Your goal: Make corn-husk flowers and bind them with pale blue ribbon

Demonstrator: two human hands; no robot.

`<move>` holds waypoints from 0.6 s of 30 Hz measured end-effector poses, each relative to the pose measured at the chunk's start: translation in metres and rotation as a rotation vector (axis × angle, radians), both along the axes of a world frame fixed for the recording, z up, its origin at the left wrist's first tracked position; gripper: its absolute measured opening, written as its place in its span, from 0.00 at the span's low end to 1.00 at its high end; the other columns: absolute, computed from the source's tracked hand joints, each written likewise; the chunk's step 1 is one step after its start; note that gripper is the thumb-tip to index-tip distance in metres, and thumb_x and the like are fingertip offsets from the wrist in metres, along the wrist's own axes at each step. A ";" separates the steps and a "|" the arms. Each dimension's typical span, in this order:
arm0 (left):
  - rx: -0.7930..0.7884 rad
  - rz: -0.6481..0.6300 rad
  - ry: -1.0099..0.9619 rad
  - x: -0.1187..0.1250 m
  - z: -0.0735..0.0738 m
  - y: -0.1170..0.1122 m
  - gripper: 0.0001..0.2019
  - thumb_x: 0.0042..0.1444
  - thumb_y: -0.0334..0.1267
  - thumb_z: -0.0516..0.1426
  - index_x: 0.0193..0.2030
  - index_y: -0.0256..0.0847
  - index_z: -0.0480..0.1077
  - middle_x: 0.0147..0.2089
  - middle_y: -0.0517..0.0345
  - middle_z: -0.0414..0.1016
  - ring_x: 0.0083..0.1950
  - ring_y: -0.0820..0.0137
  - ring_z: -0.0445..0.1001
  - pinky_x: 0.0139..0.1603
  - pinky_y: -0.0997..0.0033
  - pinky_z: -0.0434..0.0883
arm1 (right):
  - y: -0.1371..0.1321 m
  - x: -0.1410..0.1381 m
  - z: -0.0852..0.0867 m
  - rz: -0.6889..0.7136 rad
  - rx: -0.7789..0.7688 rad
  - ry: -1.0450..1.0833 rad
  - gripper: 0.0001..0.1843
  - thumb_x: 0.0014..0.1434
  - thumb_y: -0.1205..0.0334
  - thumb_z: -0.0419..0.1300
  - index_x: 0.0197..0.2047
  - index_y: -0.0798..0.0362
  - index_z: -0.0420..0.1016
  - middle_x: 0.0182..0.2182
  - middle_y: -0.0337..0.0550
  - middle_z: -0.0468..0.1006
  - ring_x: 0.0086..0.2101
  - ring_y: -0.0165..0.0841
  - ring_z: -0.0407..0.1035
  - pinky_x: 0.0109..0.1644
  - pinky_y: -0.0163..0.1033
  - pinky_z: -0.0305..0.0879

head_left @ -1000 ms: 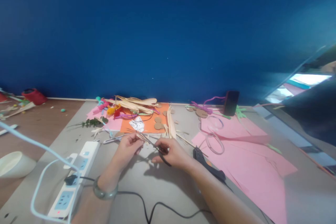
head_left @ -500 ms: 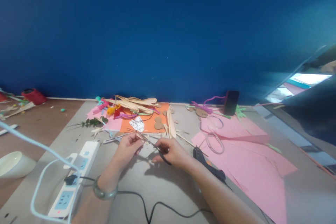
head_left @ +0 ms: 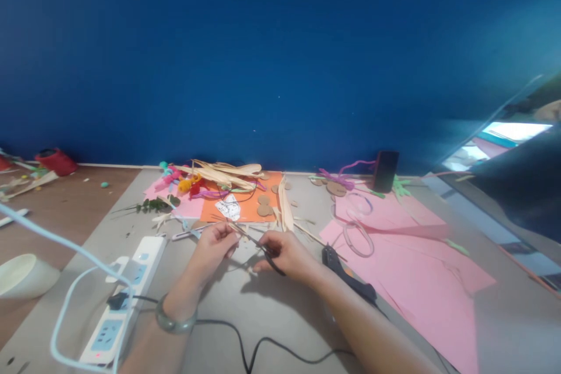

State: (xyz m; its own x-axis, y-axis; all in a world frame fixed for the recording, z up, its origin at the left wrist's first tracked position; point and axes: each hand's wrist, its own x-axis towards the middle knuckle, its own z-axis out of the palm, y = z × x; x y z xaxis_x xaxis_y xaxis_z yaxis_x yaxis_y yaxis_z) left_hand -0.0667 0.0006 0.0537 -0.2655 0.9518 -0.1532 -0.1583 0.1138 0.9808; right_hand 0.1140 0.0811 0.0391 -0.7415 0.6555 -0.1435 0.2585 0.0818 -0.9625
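In my right hand [head_left: 283,254] is a pair of scissors [head_left: 268,256] with dark handles, its blades pointing up and left toward my left hand. Pinched closed, my left hand [head_left: 218,243] meets the blade tips; a thin twig-like piece seems to stick out past its fingers, too small to name. Beyond both hands lies an orange sheet [head_left: 249,212] with brown discs [head_left: 265,209] and a black-speckled white piece [head_left: 228,208]. Pale dried strips [head_left: 286,210] stretch along its right edge, and more are heaped at the back.
A white power strip [head_left: 146,260] with plugs and cables stands left. At right are a black glue gun [head_left: 348,277], pink paper sheets [head_left: 421,280], a clear ring [head_left: 358,239] and an upright phone [head_left: 385,171]. A white bowl [head_left: 27,274] sits far left. A leafy sprig [head_left: 153,204] lies behind the strip.
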 end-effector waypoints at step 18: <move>-0.040 0.132 -0.073 0.005 -0.003 0.002 0.15 0.43 0.43 0.62 0.19 0.39 0.61 0.15 0.68 0.61 0.15 0.82 0.53 0.17 0.79 0.50 | -0.003 -0.006 0.009 -0.124 -0.193 0.166 0.29 0.33 0.50 0.74 0.34 0.54 0.67 0.19 0.31 0.70 0.21 0.25 0.61 0.26 0.32 0.58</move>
